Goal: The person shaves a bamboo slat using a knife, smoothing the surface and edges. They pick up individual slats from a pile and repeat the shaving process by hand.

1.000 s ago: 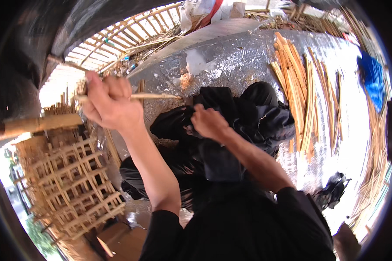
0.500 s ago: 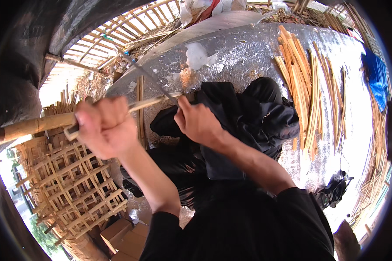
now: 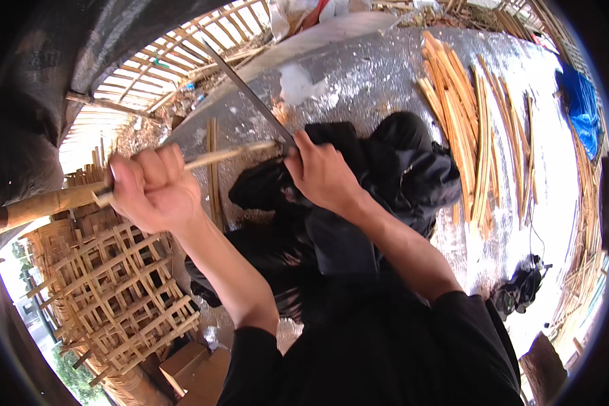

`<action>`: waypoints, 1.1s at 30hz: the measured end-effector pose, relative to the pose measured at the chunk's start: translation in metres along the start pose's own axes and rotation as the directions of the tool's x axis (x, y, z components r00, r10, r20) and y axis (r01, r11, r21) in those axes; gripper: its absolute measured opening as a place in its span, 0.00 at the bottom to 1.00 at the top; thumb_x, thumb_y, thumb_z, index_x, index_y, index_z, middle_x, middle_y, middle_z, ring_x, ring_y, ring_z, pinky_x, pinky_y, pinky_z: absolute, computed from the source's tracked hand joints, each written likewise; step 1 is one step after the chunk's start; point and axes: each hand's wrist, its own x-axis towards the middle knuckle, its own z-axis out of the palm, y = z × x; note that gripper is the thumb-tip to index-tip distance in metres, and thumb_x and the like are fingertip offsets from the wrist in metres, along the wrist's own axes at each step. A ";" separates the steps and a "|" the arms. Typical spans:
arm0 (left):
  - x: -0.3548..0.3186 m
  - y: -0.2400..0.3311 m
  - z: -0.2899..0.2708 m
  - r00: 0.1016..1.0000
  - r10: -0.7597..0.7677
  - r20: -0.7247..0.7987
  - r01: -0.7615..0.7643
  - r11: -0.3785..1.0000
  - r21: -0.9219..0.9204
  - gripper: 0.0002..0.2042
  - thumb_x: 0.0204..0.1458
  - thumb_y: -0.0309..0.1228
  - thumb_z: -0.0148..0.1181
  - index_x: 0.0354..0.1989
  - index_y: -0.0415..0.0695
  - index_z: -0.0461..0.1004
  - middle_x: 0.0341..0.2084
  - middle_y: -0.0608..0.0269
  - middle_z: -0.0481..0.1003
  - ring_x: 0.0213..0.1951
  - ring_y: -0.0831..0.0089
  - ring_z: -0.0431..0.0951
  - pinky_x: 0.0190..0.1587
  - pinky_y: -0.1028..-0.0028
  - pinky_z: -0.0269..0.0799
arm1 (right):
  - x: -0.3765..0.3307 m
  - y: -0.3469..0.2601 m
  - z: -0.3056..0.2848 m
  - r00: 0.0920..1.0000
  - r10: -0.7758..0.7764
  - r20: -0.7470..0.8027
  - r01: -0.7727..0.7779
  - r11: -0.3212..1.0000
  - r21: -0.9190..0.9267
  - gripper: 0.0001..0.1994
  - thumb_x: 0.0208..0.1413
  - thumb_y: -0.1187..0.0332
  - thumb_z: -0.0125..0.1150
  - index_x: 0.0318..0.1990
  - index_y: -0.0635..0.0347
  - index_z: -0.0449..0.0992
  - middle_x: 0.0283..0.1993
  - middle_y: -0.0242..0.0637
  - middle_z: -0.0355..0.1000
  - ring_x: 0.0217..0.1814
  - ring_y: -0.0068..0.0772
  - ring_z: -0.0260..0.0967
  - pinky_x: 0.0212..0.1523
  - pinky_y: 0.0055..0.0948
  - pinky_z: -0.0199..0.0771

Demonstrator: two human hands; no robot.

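Head view: I observe the left hand point(image 3: 157, 189) clenched around a stick point(image 3: 231, 155) and the right hand point(image 3: 326, 174) grasping a knife point(image 3: 251, 94) near the stick's right end.

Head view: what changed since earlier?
The left hand shifted left and toward the body; its stick, nearly level before, now slants, left end lower. The blade, unseen at first, now points up-left from the right hand. Stick still gripped; bamboo strips unmoved.

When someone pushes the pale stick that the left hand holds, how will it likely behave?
The stick is probably fairly stiff, since it extends nearly straight from the left hand. It should also feel light, being slender.
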 end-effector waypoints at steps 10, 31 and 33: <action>0.004 -0.012 -0.008 0.997 0.013 0.078 -0.009 0.999 -0.049 0.21 0.64 0.38 0.44 0.19 0.55 0.45 0.09 0.75 0.42 0.14 0.83 0.36 0.18 0.74 0.33 | 0.004 0.020 0.038 0.997 0.044 0.059 -0.045 0.999 0.019 0.12 0.58 0.68 0.55 0.45 0.67 0.66 0.19 0.50 0.72 0.24 0.61 0.72 0.28 0.53 0.74; 0.004 -0.002 0.022 0.997 -0.008 -0.073 0.013 0.997 0.076 0.22 0.64 0.38 0.44 0.19 0.52 0.43 0.10 0.74 0.39 0.14 0.82 0.35 0.18 0.73 0.33 | 0.001 0.023 0.025 0.994 -0.070 -0.083 0.092 0.948 0.304 0.08 0.57 0.72 0.54 0.37 0.65 0.62 0.22 0.57 0.68 0.28 0.62 0.71 0.29 0.52 0.68; -0.001 -0.005 0.025 0.998 0.033 -0.050 -0.029 0.996 0.083 0.21 0.64 0.37 0.44 0.19 0.52 0.43 0.10 0.74 0.39 0.13 0.82 0.35 0.18 0.73 0.33 | -0.009 0.021 0.038 0.994 -0.103 -0.034 0.107 0.982 0.157 0.09 0.58 0.70 0.55 0.38 0.64 0.62 0.26 0.55 0.71 0.29 0.62 0.72 0.30 0.54 0.70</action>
